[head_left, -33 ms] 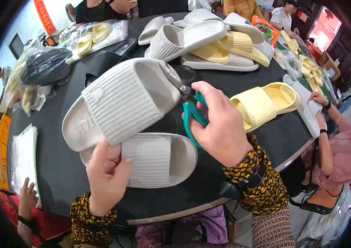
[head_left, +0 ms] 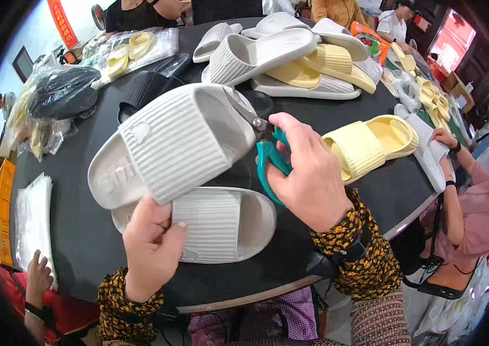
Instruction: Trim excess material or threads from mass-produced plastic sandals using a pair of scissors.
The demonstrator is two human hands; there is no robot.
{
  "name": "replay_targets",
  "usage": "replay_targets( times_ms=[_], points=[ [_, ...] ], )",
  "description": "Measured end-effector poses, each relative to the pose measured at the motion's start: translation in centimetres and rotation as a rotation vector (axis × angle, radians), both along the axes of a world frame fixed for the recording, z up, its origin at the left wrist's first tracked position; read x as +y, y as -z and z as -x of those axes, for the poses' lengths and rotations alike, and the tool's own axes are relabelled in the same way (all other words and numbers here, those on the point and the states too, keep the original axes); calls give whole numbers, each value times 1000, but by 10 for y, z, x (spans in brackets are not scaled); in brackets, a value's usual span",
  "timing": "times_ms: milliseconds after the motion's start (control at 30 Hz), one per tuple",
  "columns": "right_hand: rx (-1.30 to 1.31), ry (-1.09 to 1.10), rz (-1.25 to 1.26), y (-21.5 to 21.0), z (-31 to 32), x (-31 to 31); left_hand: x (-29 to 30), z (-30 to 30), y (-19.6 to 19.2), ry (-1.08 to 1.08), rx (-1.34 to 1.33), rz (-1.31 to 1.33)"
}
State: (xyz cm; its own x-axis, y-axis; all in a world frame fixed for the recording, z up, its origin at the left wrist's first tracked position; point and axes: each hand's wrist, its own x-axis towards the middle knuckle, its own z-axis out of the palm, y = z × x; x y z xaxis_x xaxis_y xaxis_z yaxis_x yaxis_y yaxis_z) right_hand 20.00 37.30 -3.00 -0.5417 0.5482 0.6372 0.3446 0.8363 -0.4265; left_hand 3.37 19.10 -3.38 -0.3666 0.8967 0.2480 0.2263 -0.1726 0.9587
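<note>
My left hand [head_left: 155, 242] pinches the near edge of a light grey ribbed slide slipper [head_left: 172, 144], holding it tilted above the table. In my right hand [head_left: 313, 179] is a pair of scissors [head_left: 269, 164] with green handles. Their metal blades lie against the heel rim of the held slipper; the tips are hard to make out. Beneath, a second grey slide slipper [head_left: 213, 222] rests on the black table [head_left: 290, 230], partly covered by my left hand and the raised slipper. A yellow slide slipper [head_left: 365, 147] lies just right of my right hand.
A pile of grey and yellow slippers [head_left: 290, 57] sits at the back. Black slippers [head_left: 146, 89] and bagged ones [head_left: 66, 92] lie far left, clear plastic bags [head_left: 36, 225] nearer. At right, a co-worker's hands [head_left: 446, 138] touch a light slipper; another person's hand [head_left: 38, 274] is at left.
The held slipper has shifted very slightly right and turned a little, so more of its strap top shows. The scissors have moved slightly right with my right hand.
</note>
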Motion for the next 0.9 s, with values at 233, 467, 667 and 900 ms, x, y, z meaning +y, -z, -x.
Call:
replay_targets(
  times_ms=[233, 467, 667, 900],
  points=[
    [-166, 99, -142, 0, -4, 9, 0, -2, 5, -16, 50, -41],
    [-208, 162, -255, -2, -5, 7, 5, -5, 6, -32, 57, -65],
    [-233, 163, -263, -2, -5, 6, 2, -2, 8, -21, 206, -68],
    [-239, 148, -319, 5, -3, 11, 3, 1, 8, -7, 260, -85]
  ],
)
